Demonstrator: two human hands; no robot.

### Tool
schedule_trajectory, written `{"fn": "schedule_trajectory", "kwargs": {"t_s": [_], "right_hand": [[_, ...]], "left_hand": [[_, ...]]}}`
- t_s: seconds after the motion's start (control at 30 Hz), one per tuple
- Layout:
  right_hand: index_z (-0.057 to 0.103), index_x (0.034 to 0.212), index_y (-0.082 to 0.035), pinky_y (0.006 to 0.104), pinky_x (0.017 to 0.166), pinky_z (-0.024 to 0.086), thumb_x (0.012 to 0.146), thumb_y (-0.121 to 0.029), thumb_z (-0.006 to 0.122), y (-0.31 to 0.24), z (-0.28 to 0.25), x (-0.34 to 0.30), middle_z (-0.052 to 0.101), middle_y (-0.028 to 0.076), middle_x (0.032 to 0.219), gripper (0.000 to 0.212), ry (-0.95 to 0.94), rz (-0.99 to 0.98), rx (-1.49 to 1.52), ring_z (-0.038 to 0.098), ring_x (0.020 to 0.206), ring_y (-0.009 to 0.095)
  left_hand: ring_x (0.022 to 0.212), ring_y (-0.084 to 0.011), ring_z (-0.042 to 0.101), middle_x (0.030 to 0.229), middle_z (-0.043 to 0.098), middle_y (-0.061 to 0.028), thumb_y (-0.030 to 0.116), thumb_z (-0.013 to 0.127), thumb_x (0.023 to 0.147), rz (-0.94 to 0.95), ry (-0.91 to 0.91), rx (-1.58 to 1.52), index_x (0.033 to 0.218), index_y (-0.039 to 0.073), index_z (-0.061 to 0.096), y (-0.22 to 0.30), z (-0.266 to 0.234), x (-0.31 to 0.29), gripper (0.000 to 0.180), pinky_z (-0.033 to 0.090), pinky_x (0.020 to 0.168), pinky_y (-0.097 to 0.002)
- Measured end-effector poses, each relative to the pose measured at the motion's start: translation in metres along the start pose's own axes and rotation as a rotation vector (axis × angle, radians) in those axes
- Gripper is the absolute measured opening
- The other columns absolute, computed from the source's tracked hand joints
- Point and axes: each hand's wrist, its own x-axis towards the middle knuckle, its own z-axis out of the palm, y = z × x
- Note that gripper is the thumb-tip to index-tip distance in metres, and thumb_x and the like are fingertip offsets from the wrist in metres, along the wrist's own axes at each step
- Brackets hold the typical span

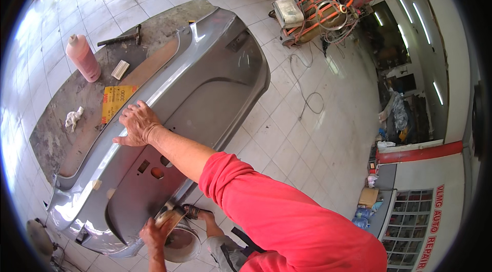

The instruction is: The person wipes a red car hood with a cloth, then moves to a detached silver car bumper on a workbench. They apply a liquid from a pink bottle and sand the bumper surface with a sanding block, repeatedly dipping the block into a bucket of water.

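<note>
A large grey car body panel (205, 103) with cut-out holes and pale patches lies on a dark, stained work table (46, 139). My right hand (137, 124) rests on its ridge, fingers spread and palm down, its red sleeve crossing from the right. Lower down, my left hand (152, 235) is closed around a tan, rounded pad-like thing (168, 218), whose exact kind is unclear. The pad-like thing is near the panel's lower edge, above a bucket (189, 246). Beyond my right hand, a yellow sandpaper packet (117, 99) lies on the table.
On the table are a pink bottle (84, 59), a hammer (123, 37), a small pale block (120, 69) and a crumpled white rag (74, 118). An orange-framed cart (318, 13) trails a cable (310, 100) across the tiled floor. My sandalled foot (195, 212) is beside the bucket.
</note>
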Motion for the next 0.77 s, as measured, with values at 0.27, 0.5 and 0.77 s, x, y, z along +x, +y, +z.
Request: {"fn": "schedule_trajectory", "kwargs": {"t_s": [0.27, 0.5, 0.77], "right_hand": [[0.078, 0.112, -0.009, 0.0460, 0.108, 0.042, 0.089, -0.076, 0.061, 0.001, -0.004, -0.004, 0.073, 0.011, 0.118, 0.073, 0.078, -0.030, 0.000, 0.065, 0.118, 0.026], [0.078, 0.106, -0.009, 0.0448, 0.107, 0.044, 0.087, -0.070, 0.067, 0.001, 0.006, -0.006, 0.073, 0.010, 0.113, 0.065, 0.166, -0.052, 0.026, 0.067, 0.115, 0.027], [0.078, 0.102, -0.010, 0.0443, 0.107, 0.045, 0.085, -0.066, 0.071, -0.005, 0.009, -0.007, 0.074, 0.008, 0.112, 0.060, 0.178, -0.069, -0.018, 0.068, 0.113, 0.028]], "left_hand": [[0.069, -0.0430, 0.071, 0.074, 0.072, -0.0196, 0.049, 0.094, 0.069, -0.068, -0.054, -0.060, 0.075, 0.006, 0.066, -0.016, -0.013, -0.018, 0.051, 0.056, 0.064, -0.0528], [0.072, -0.0411, 0.073, 0.080, 0.074, -0.0201, 0.049, 0.091, 0.075, -0.036, -0.167, -0.001, 0.080, 0.007, 0.068, 0.014, -0.020, 0.007, 0.049, 0.057, 0.064, -0.0516], [0.071, -0.0408, 0.074, 0.074, 0.074, -0.0191, 0.046, 0.094, 0.070, -0.004, -0.111, -0.078, 0.079, 0.007, 0.068, -0.028, -0.033, -0.017, 0.048, 0.058, 0.071, -0.0525]]}}
